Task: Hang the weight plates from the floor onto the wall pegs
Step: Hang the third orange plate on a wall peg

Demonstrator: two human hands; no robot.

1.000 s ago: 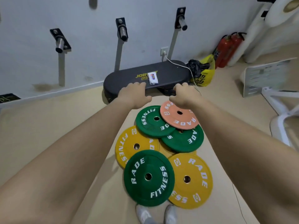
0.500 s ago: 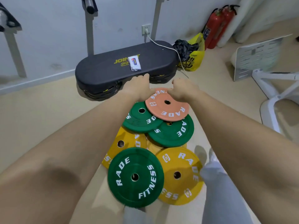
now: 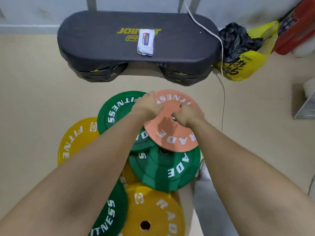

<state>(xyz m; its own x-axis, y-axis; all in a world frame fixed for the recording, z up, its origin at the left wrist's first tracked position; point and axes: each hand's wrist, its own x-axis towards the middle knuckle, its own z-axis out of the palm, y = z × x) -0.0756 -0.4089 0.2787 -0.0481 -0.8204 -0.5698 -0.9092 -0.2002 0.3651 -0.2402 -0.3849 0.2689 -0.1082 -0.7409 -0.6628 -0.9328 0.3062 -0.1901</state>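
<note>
A person leans over a heap of weight plates on a beige floor. On top of the heap lies a round salmon-orange rubber weight plate (image 3: 172,133) with white lettering. It rests flat on two round green rubber plates: one (image 3: 115,111) shows from under its left side, another (image 3: 163,171) from under its near side.

The left hand (image 3: 147,106) clasps the orange plate's far-left rim, fingers held together and bent over the edge. The right hand (image 3: 188,114) sits at the plate's centre hole with its fingers curled close together. It is not possible to tell whether the tips reach inside the hole.

Left of the orange plate, past the green one, a round yellow rubber plate (image 3: 75,138) lies on the floor. Nearer the person than the orange plate, a third green plate (image 3: 110,215) overlaps a second yellow plate (image 3: 153,210).

Beyond the orange plate stands a long black padded step bench (image 3: 105,40) with a white packet (image 3: 146,42) on top. A white cable (image 3: 211,34) crosses the bench's right end. Far right of the orange plate sit a yellow plastic bag (image 3: 252,65) and a red fire extinguisher (image 3: 298,31).
</note>
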